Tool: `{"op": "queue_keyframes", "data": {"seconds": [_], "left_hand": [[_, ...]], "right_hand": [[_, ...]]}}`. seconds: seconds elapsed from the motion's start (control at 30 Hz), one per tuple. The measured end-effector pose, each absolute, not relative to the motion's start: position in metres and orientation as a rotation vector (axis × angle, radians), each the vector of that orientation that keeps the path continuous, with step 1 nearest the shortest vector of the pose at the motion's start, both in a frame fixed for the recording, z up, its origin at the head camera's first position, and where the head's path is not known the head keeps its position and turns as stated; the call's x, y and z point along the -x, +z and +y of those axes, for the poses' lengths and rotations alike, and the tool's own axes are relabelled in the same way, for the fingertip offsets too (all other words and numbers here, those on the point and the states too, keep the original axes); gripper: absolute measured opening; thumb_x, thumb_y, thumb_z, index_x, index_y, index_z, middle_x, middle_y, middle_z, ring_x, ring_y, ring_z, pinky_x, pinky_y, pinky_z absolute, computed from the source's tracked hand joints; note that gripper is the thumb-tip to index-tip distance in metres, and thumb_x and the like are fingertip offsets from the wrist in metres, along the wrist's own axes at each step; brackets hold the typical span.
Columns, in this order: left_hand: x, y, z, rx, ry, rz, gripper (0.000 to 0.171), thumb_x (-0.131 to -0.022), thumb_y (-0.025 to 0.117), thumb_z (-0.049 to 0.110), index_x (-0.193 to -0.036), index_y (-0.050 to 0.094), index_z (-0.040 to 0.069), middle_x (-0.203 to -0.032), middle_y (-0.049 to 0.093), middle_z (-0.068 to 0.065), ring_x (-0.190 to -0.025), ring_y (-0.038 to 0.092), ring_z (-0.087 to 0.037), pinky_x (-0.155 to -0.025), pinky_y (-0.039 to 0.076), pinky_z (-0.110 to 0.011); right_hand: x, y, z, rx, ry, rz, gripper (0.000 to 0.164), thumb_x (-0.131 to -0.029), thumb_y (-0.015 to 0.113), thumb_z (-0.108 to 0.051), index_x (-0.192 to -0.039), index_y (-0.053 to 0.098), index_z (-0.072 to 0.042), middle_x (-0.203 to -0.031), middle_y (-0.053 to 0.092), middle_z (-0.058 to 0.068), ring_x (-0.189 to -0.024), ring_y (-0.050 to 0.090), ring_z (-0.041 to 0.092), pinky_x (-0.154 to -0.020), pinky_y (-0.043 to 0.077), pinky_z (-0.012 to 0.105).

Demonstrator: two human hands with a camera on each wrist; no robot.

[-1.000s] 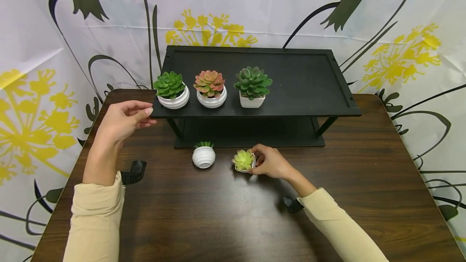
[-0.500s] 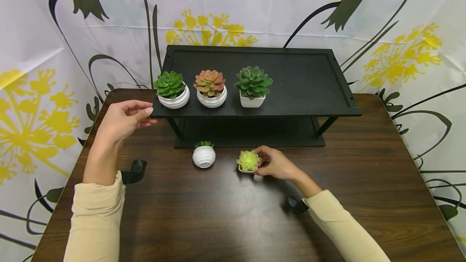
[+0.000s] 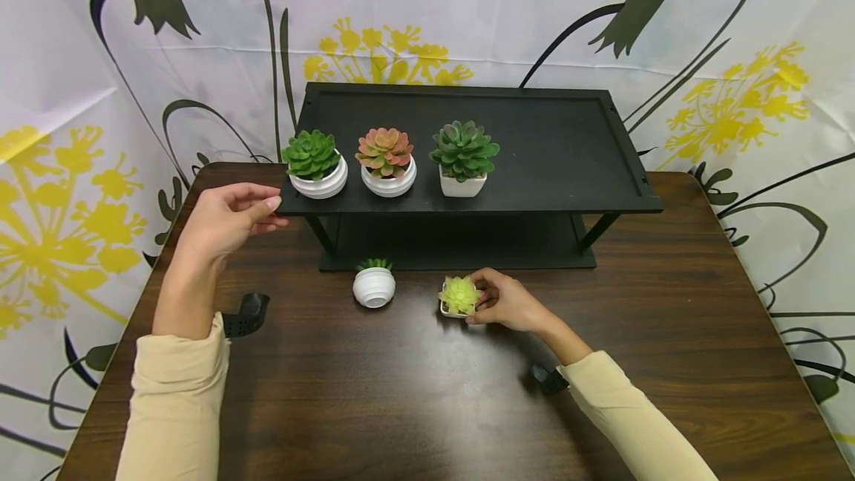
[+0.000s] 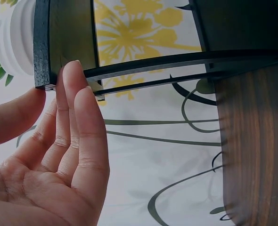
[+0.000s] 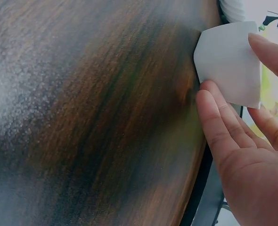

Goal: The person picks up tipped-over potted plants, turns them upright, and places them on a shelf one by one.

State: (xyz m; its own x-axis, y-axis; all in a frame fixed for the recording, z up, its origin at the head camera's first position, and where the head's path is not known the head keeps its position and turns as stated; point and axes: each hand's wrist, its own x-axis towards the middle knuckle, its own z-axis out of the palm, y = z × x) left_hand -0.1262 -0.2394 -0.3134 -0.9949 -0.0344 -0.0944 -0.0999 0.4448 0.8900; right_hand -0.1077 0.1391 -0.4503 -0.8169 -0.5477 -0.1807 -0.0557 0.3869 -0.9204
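My left hand (image 3: 225, 223) pinches the front left corner of a black two-tier shelf (image 3: 554, 147), thumb on the edge and fingers under the top board (image 4: 42, 47). On the table my right hand (image 3: 509, 304) holds a small yellow-green succulent (image 3: 459, 294) by its square white pot (image 5: 231, 63), thumb on one side and fingers on the other. Left of it, a round white pot (image 3: 374, 288) with a green succulent lies tipped, its base towards me. Along the top board's front stand a green succulent (image 3: 312, 156), a pink-orange succulent (image 3: 385, 153) and a dark green succulent (image 3: 464, 151).
The shelf's lower board (image 3: 461, 243) lies close behind the two pots on the brown wooden table (image 3: 374, 399). A floral cloth (image 3: 481, 13) hangs behind and beside the table. Black bands (image 3: 250, 315) are on the wrists.
My right hand has shifted the yellow-green succulent slightly to the right, and its pot has turned from tilted to more upright. The left hand has stayed on the shelf corner.
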Motion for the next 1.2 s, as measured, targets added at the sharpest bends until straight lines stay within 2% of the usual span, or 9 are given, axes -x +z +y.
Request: {"op": "queue_keyframes", "data": {"seconds": [0.47, 0.9, 1.2], "left_hand": [[0.127, -0.313, -0.240, 0.121, 1.632, 2.607, 0.032, -0.093, 0.051, 0.005, -0.117, 0.049, -0.015, -0.073, 0.062, 0.012, -0.065, 0.062, 0.000, -0.063, 0.052, -0.016], [0.127, -0.314, -0.239, 0.120, 1.643, 2.601, 0.031, -0.093, 0.051, 0.005, -0.117, 0.049, -0.015, -0.072, 0.061, 0.014, -0.065, 0.062, 0.000, -0.062, 0.052, -0.015], [0.126, -0.314, -0.239, 0.117, 1.645, 2.598, 0.032, -0.093, 0.051, 0.005, -0.117, 0.049, -0.015, -0.072, 0.060, 0.015, -0.066, 0.062, 0.000, -0.063, 0.052, -0.015]], "right_hand": [[0.106, -0.451, 0.138, 0.542, -1.431, 2.231, 0.051, -0.071, 0.076, 0.000, -0.114, 0.050, 0.003, -0.100, 0.052, 0.014, -0.081, 0.059, 0.019, -0.069, 0.053, 0.025], [0.099, -0.446, 0.141, 0.475, -1.489, 2.269, 0.055, -0.069, 0.076, 0.002, -0.117, 0.049, 0.006, -0.102, 0.054, 0.017, -0.087, 0.060, 0.031, -0.069, 0.053, 0.026], [0.092, -0.433, 0.148, 0.396, -1.472, 2.333, 0.054, -0.068, 0.078, -0.001, -0.115, 0.051, 0.004, -0.097, 0.058, 0.014, -0.084, 0.061, 0.025, -0.069, 0.053, 0.024]]}}
